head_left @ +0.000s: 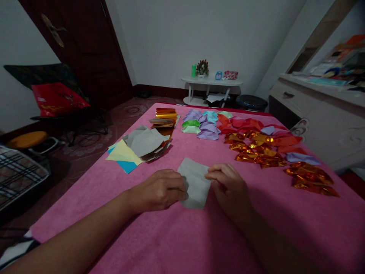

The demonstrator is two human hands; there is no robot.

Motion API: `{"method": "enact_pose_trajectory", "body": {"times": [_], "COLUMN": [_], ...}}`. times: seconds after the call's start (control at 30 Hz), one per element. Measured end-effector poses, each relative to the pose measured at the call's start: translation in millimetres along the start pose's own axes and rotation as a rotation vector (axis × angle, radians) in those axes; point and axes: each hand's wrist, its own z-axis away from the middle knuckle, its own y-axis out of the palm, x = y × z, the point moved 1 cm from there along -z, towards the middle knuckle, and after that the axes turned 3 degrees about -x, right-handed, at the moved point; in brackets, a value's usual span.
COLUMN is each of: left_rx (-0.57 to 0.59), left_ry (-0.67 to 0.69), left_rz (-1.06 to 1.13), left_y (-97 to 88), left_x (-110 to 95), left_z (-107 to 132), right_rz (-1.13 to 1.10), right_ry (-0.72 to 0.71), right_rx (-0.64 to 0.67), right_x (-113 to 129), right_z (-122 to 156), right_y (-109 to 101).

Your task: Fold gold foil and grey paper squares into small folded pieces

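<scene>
A small sheet of greyish paper (196, 186) is held just above the pink cloth, between my two hands. My left hand (161, 190) is closed on its left edge, the fingers curled and the thumb hidden. On the upper right edge, my right hand (228, 188) pinches the paper between thumb and forefinger. Beyond my left hand lies a loose stack of grey paper sheets (146, 140), with a yellow sheet (122, 153) and a blue sheet (127, 166) at its near corner.
Gold foil sheets (166, 114) are piled behind the grey stack. Folded purple paper pieces (208, 131), folded red pieces (248, 125) and shiny gold folded pieces (259, 150) cover the far right of the pink cloth (182, 236). A white side table (212, 80) stands against the wall.
</scene>
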Motion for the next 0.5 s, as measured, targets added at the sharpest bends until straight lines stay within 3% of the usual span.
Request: {"method": "enact_pose_trajectory", "body": {"times": [0.07, 0.17, 0.33, 0.5], "left_rx": [-0.019, -0.026, 0.014, 0.025], "left_ry": [0.004, -0.012, -0.115, -0.180], "left_rz": [0.066, 0.192, 0.301, 0.278], "left_y": [0.2, -0.7, -2.0, -4.5], "left_x": [-2, -6, -3, 12], "left_z": [0, -3, -4, 4], "right_rz": [-0.019, -0.083, -0.245, -0.289], "right_ry": [-0.032, 0.033, 0.225, 0.276], "right_rx": [0.113, 0.202, 0.209, 0.213], "right_x": [1, -2, -4, -2], "right_z": [2, 3, 0, -1], "right_y": [2, 3, 0, -2]}}
